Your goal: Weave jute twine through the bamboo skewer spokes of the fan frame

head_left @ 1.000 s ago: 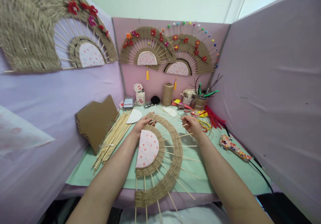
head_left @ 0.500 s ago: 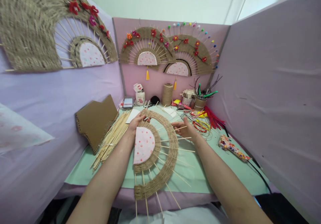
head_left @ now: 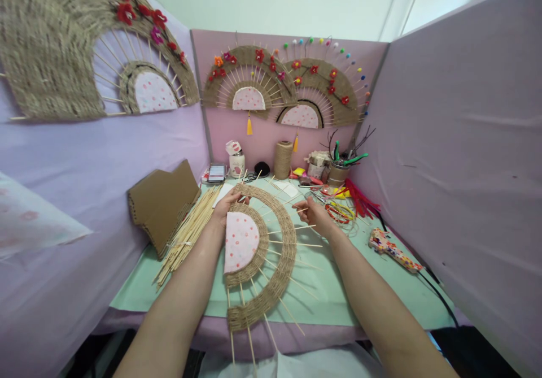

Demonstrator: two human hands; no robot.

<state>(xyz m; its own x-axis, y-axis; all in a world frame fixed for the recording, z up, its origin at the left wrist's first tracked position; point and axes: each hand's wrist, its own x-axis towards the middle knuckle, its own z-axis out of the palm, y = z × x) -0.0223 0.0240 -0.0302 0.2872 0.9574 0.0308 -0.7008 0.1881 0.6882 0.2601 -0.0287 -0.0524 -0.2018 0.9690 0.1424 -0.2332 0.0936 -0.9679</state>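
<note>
A half-round woven twine fan frame (head_left: pixel 289 242) is tilted upright over the table, its thin wooden sticks spreading to the right and downward. At its centre sits a white half-circle panel (head_left: pixel 241 242) with pink-red dots, edged by a smaller woven band (head_left: pixel 263 237). My left hand (head_left: pixel 228 204) grips the fan at its upper left end, fingers partly hidden behind it. Just right of the outer woven band is my right hand (head_left: pixel 312 213), beside the stick ends. Its fingers are curled together with the thumb above; whatever thin thing they pinch is too small to make out.
Left of the fan lie a bundle of wooden sticks (head_left: pixel 188 237) and folded cardboard (head_left: pixel 163 203). Behind stand a twine spool (head_left: pixel 282 160), a jar (head_left: pixel 237 164) and a can of tools (head_left: pixel 339 173). A patterned glue gun (head_left: pixel 393 249) with a cord lies at right.
The fan has shifted slightly left and upward at its lower end, with my left hand moving along a little. My right hand is now farther from the woven band.
</note>
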